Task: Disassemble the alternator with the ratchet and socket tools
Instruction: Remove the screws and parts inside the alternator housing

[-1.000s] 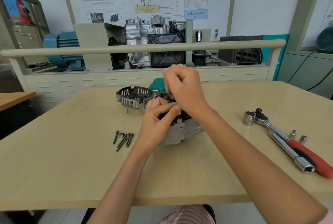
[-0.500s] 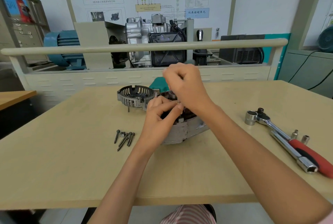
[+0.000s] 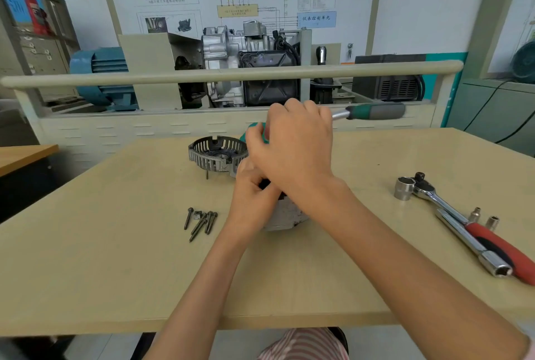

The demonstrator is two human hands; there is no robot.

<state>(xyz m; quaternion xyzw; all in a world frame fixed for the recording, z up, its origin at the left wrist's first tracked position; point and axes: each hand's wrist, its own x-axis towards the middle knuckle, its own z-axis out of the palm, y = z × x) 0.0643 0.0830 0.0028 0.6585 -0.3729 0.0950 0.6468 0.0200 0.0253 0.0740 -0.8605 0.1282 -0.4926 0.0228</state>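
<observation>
Your left hand (image 3: 250,197) curls against the grey cast-metal alternator body (image 3: 285,213) at table centre; your right hand (image 3: 292,151) grips a green-handled ratchet (image 3: 373,111) pointing toward three o'clock. It likely handles heavy and rigid, so brace the casing.

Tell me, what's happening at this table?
A person is taking apart an alternator. The left hand steadies it while the right hand works on top with a green-handled tool. A removed end cover and loose bolts lie nearby; a red-handled ratchet rests at the right.
</observation>
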